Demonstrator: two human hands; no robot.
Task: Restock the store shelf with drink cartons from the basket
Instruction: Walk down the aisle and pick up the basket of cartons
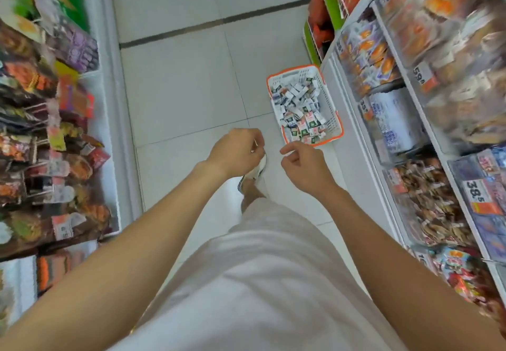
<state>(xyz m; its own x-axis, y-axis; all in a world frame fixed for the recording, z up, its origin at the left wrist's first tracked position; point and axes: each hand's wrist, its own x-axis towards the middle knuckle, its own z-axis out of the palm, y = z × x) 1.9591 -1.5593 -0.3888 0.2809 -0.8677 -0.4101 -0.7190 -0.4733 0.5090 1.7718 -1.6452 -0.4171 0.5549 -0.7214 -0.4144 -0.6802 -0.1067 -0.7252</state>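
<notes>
The white, orange-rimmed plastic basket (pixel 293 69) of small drink cartons (pixel 298 110) sits right of centre beside the white shelf (pixel 356 159), presumably for short reach. My right hand (pixel 304 167) is loosely curled and empty. Whether my left hand (pixel 235 153) pinches something, I cannot tell.

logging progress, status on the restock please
Left hand, right hand: both empty, loosely curled. On tiled floor: white orange-rimmed plastic basket, full of small drink cartons. Nothing between hands and basket.

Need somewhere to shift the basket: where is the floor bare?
Bare tiles lie between the basket and the left shelf, and beyond the basket up the aisle. The right shelf beside it is packed, and the basket is full of cartons.
</notes>
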